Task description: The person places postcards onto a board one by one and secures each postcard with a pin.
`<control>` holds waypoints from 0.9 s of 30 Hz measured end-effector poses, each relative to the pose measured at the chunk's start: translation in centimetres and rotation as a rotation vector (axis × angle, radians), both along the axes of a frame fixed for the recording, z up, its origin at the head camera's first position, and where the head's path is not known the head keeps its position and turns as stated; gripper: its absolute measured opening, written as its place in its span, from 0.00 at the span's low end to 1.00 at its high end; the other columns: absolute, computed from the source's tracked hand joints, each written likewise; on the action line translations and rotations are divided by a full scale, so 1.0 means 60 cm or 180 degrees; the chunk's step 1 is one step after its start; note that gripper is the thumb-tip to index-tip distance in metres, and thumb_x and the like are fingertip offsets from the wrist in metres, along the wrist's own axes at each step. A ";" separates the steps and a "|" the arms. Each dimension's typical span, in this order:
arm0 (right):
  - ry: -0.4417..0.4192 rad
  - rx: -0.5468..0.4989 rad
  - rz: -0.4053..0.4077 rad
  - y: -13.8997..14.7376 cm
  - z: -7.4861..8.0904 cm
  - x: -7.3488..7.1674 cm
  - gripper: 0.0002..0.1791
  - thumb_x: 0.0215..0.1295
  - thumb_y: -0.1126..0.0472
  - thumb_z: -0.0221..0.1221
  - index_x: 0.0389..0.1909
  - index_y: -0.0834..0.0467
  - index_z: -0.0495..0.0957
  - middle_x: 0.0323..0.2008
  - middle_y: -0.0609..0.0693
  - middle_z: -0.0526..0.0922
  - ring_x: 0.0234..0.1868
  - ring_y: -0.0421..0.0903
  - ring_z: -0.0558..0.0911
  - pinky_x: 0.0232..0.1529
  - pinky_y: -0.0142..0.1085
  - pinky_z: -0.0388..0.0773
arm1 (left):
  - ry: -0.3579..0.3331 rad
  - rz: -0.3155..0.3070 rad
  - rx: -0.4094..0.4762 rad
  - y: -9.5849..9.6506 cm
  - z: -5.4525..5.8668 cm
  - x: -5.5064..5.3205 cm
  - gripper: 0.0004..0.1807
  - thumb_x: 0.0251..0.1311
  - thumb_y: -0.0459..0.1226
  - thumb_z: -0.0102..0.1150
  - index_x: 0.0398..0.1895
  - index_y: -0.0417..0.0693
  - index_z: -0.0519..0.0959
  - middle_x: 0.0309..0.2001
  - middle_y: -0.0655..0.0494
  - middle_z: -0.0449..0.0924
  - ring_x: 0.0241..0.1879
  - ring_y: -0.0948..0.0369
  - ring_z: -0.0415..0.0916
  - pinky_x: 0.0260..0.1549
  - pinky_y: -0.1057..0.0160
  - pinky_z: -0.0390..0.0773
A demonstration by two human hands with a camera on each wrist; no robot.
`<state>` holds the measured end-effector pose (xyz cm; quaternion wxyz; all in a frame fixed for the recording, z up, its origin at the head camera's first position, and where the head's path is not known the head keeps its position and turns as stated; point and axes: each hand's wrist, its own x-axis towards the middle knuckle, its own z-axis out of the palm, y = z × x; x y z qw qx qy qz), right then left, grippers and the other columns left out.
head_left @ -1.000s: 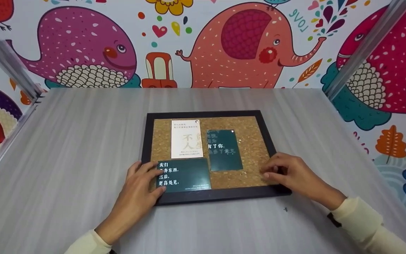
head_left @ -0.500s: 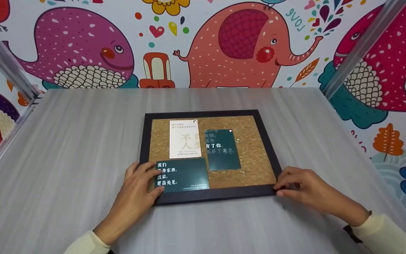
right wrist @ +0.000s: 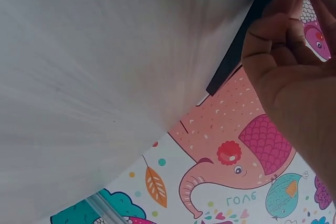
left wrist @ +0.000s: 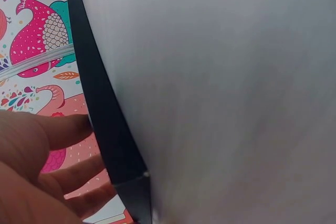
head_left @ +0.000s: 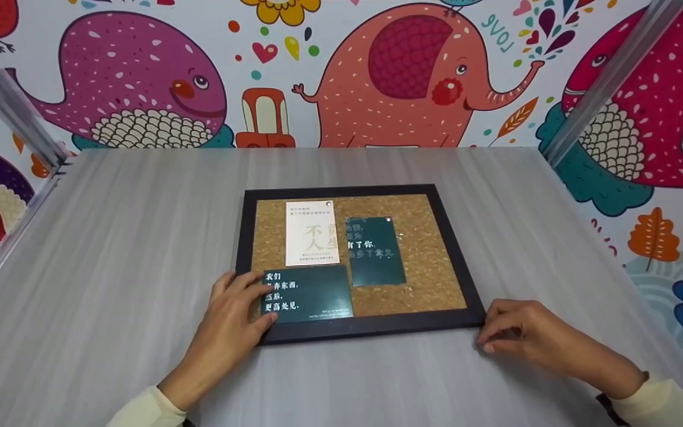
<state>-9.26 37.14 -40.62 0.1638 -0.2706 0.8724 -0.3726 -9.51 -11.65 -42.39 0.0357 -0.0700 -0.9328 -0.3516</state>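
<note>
On the table in the head view lies a black-framed cork board (head_left: 436, 261) bearing three cards. My left hand (head_left: 226, 320) rests over its near left corner, fingers extended onto a green card (head_left: 318, 290) with white writing. In the left wrist view, fingers (left wrist: 65, 129) touch the black frame edge (left wrist: 102, 98). A white card (head_left: 312, 231) and an upright green card (head_left: 377, 255) lie behind, each with a small round spot at its top right corner. My right hand (head_left: 531, 335) is beside the near right corner, its thumb and bent fingertips low at the table; whatever lies between them is hidden.
The pale wood-grain table (head_left: 140, 237) spreads around the board. Walls with cartoon animals (head_left: 407, 77) stand behind and at the sides, with transparent strips (head_left: 614, 89) at the corners.
My right hand has moved from the cork's near right area, over the frame corner, down to the table. Its fingertips now cover where a small dark object lay. The left hand stays put.
</note>
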 end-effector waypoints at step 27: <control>0.0519 0.0101 -0.0005 -0.042 0.006 0.018 0.10 0.70 0.66 0.73 0.40 0.45 0.93 0.38 0.37 0.85 0.39 0.35 0.82 0.37 0.31 0.84 | 0.0068 -0.0029 0.0044 -0.002 -0.001 0.000 0.21 0.58 0.29 0.81 0.56 0.37 0.89 0.70 0.37 0.80 0.78 0.29 0.60 0.75 0.28 0.63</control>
